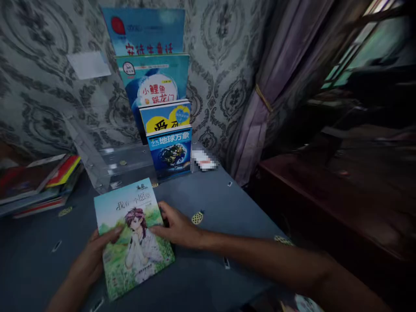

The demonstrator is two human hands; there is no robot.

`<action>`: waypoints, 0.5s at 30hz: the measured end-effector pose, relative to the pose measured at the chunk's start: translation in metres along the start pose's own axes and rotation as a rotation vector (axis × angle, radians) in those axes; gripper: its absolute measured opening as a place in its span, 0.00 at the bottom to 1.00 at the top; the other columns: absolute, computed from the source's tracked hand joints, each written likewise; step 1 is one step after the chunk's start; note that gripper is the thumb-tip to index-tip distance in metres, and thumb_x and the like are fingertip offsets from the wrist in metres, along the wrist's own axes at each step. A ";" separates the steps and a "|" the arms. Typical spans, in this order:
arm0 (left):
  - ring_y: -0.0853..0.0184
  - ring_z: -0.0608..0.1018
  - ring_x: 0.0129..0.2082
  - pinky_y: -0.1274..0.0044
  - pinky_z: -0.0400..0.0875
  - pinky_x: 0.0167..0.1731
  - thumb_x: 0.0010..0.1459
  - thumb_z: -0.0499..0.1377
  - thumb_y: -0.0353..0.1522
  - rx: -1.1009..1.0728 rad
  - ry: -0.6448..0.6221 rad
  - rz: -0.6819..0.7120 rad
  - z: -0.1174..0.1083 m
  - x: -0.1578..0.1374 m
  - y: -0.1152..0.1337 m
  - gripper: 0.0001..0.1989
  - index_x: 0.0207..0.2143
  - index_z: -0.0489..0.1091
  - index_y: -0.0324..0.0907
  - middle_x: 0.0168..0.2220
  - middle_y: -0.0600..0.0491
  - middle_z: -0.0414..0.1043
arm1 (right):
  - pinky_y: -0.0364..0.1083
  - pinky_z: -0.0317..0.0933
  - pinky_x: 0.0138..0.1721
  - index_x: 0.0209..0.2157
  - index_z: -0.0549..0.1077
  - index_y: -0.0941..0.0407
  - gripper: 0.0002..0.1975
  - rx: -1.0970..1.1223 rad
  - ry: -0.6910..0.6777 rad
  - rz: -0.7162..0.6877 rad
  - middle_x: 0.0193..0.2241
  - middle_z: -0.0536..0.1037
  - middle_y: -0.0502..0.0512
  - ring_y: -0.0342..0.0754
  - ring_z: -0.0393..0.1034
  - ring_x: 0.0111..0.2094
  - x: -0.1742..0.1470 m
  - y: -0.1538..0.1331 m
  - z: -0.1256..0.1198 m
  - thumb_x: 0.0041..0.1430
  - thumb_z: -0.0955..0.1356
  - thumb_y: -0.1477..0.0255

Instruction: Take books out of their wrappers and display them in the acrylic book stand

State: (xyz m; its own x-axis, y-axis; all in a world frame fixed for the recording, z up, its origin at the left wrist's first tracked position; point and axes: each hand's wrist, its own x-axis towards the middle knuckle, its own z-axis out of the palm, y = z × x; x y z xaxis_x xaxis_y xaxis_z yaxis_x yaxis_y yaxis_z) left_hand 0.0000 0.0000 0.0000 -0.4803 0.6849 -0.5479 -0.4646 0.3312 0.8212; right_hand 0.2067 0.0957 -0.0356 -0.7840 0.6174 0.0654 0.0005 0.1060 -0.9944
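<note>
We read 我有一个愿望 on the book (138,242), which our left hand (95,249) and right hand (178,226) grip by its sides over the table (221,203), thumbs (160,231) on top. Our right forearm (247,253) slants in from the lower right. Beyond, racked books (172,149) read 安徒生童话, 小鲤鱼跳龙门 and 地球万象.

Green book (136,245) “我有一个愿望”, globe book (171,152) “地球万象”

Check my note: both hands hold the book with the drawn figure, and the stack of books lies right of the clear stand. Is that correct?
Not quite: the stack of books lies left of the clear stand, as the head view shows. The rest holds: the left hand and right hand both hold the book with the drawn figure.
</note>
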 end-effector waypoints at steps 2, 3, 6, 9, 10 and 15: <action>0.46 0.85 0.36 0.73 0.79 0.18 0.47 0.70 0.20 0.037 0.074 0.027 0.005 -0.001 -0.001 0.64 0.74 0.31 0.47 0.49 0.37 0.80 | 0.45 0.67 0.36 0.56 0.64 0.54 0.23 0.014 0.005 -0.003 0.49 0.75 0.58 0.54 0.74 0.46 0.000 0.001 0.000 0.63 0.70 0.63; 0.46 0.85 0.36 0.72 0.80 0.20 0.47 0.70 0.20 0.049 0.090 0.036 0.007 -0.001 -0.001 0.61 0.74 0.37 0.46 0.48 0.38 0.80 | 0.46 0.68 0.36 0.55 0.64 0.53 0.23 0.021 0.008 -0.003 0.49 0.76 0.58 0.54 0.74 0.46 0.000 0.002 0.000 0.62 0.71 0.63; 0.48 0.85 0.34 0.68 0.83 0.26 0.47 0.70 0.21 0.053 0.056 0.046 0.007 0.000 -0.003 0.52 0.71 0.51 0.44 0.43 0.42 0.82 | 0.48 0.71 0.38 0.55 0.65 0.53 0.23 0.044 0.020 -0.002 0.49 0.76 0.58 0.54 0.74 0.47 0.000 0.004 0.001 0.62 0.71 0.62; 0.49 0.86 0.35 0.66 0.84 0.32 0.46 0.71 0.22 0.012 0.002 0.054 0.004 0.001 -0.005 0.43 0.65 0.63 0.42 0.39 0.45 0.83 | 0.49 0.73 0.39 0.55 0.65 0.53 0.24 0.045 0.036 0.006 0.48 0.77 0.58 0.54 0.75 0.47 0.001 0.005 0.002 0.61 0.72 0.63; 0.49 0.86 0.36 0.66 0.84 0.34 0.45 0.71 0.22 -0.002 -0.009 0.056 0.004 0.001 -0.005 0.41 0.63 0.66 0.42 0.38 0.45 0.83 | 0.49 0.73 0.39 0.55 0.65 0.53 0.24 0.042 0.040 0.011 0.48 0.78 0.58 0.54 0.75 0.47 0.001 0.005 0.002 0.60 0.72 0.63; 0.49 0.86 0.37 0.64 0.85 0.37 0.43 0.72 0.24 -0.020 -0.032 0.056 0.003 0.003 -0.006 0.37 0.57 0.71 0.40 0.36 0.46 0.83 | 0.49 0.74 0.39 0.58 0.64 0.52 0.27 0.025 0.057 0.035 0.48 0.79 0.57 0.54 0.76 0.46 0.001 0.006 0.002 0.59 0.73 0.65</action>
State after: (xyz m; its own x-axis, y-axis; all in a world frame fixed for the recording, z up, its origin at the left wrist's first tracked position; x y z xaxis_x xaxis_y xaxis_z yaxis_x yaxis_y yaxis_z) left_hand 0.0041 0.0020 -0.0061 -0.4819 0.7224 -0.4959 -0.4528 0.2792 0.8468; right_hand 0.2042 0.0953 -0.0420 -0.7473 0.6636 0.0347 0.0114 0.0650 -0.9978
